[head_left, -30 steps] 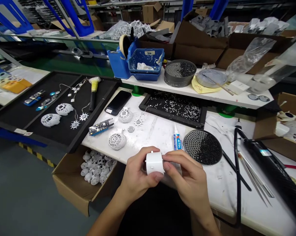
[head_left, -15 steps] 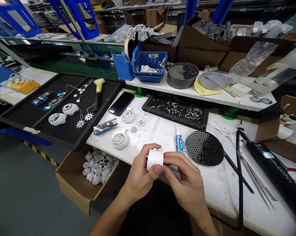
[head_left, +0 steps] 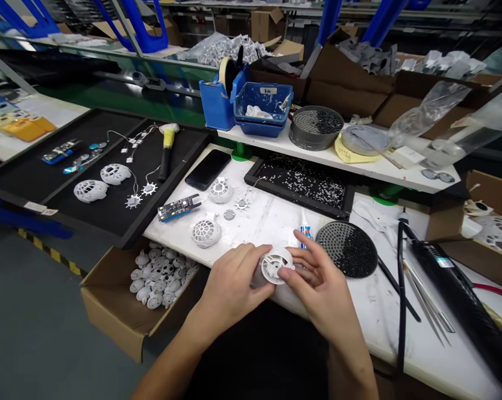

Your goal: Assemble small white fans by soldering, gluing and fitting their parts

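Both of my hands hold a small round white plastic housing (head_left: 276, 264) just above the near edge of the white worktable (head_left: 271, 219). Its open side with inner ribs faces the camera. My left hand (head_left: 230, 286) grips its left side. My right hand (head_left: 317, 283) pinches its right side with thumb and forefinger, the other fingers spread. A tube of adhesive (head_left: 304, 233) lies just behind my right hand. A round black perforated tray (head_left: 346, 249) of small parts sits to its right.
White lattice shells (head_left: 206, 232) and a circuit board (head_left: 178, 208) lie on the table's left. A phone (head_left: 208, 169), a black tray of white bits (head_left: 303, 182), tweezers (head_left: 426, 300) and a black tool (head_left: 463, 300) surround them. A cardboard box of shells (head_left: 155, 275) sits below.
The white housing has been turned in my hands, from its closed side up to its open ribbed side facing me. My hands dropped slightly toward the table edge.
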`<control>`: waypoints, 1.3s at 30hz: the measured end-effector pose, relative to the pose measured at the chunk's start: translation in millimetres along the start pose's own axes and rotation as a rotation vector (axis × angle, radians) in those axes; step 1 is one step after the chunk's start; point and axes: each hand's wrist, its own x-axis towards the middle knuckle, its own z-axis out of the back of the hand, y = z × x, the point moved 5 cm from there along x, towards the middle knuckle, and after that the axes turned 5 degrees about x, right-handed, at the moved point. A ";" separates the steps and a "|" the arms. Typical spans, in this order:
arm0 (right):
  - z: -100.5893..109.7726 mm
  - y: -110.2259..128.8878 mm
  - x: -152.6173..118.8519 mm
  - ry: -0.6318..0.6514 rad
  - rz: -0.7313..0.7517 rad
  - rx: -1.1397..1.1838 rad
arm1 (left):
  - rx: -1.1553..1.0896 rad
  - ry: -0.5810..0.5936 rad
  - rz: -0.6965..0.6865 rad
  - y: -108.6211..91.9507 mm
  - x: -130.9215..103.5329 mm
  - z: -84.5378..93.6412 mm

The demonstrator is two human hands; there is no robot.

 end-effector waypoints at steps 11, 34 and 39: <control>-16.8 20.5 1.2 0.235 0.352 -0.856 | 0.278 0.188 0.032 19.2 -19.0 11.3; -80.6 24.9 7.3 0.442 0.473 -0.729 | 0.116 0.046 0.059 40.6 -41.5 48.3; -80.7 26.7 6.4 0.396 0.543 -0.694 | 0.126 0.130 0.006 45.7 -30.2 64.4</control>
